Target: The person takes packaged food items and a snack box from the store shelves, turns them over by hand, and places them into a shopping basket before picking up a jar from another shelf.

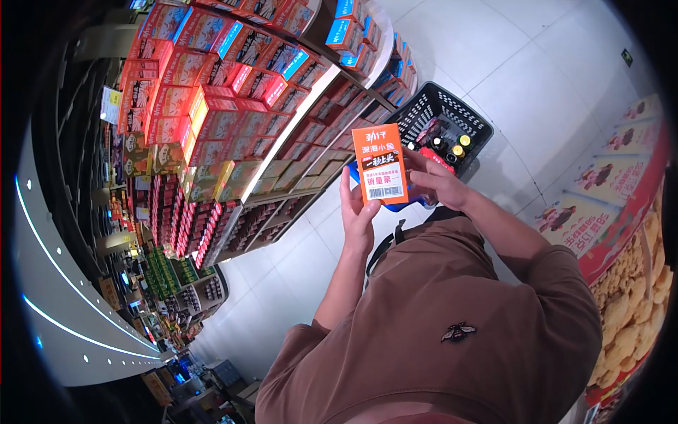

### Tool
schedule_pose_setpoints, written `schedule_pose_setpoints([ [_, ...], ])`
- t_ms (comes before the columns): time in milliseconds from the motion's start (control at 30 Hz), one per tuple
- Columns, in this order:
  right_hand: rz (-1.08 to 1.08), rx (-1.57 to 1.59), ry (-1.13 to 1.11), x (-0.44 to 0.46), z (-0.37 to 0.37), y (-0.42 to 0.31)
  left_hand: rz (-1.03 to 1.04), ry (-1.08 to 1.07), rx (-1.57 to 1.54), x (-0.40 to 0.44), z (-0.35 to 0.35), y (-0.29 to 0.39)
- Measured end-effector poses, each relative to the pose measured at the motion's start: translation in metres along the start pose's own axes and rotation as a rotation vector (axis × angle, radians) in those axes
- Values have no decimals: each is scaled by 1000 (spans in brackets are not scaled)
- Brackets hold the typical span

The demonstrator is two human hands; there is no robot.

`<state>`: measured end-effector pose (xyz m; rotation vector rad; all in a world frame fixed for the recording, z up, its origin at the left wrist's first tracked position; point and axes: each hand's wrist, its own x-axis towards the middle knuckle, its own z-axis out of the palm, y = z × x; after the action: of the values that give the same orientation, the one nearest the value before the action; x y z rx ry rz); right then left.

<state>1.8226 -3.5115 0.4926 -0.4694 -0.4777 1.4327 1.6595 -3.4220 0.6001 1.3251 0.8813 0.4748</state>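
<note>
An orange snack box [381, 138] with white lettering and a barcode is held up in front of my body, its printed face towards me. My left hand [358, 214] is closed on its lower left edge, the thumb on the near side. My right hand [439, 182] is at the box's right side, with bent fingers against that edge; some fingertips are hidden behind the box. Just beyond my hands is a black shopping basket [474, 119] with bottles [458, 150] and a red package [436, 160] in it.
Tall shelves to the left carry stacked red and orange boxes [212, 116]. At the right stands a red-edged display bin [635, 219] of light brown goods [628, 311] with printed signs. Pale floor tiles [494, 42] run between them.
</note>
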Motion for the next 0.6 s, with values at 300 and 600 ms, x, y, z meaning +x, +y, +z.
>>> schedule_pose_setpoints([
  [300, 2, -115, -12, -1, 13, -19, 26, -13, 60, 4, -5, -3],
  [600, -70, -119, 7, 3, 20, -25, 5, -82, 67, 2, -8, 2],
])
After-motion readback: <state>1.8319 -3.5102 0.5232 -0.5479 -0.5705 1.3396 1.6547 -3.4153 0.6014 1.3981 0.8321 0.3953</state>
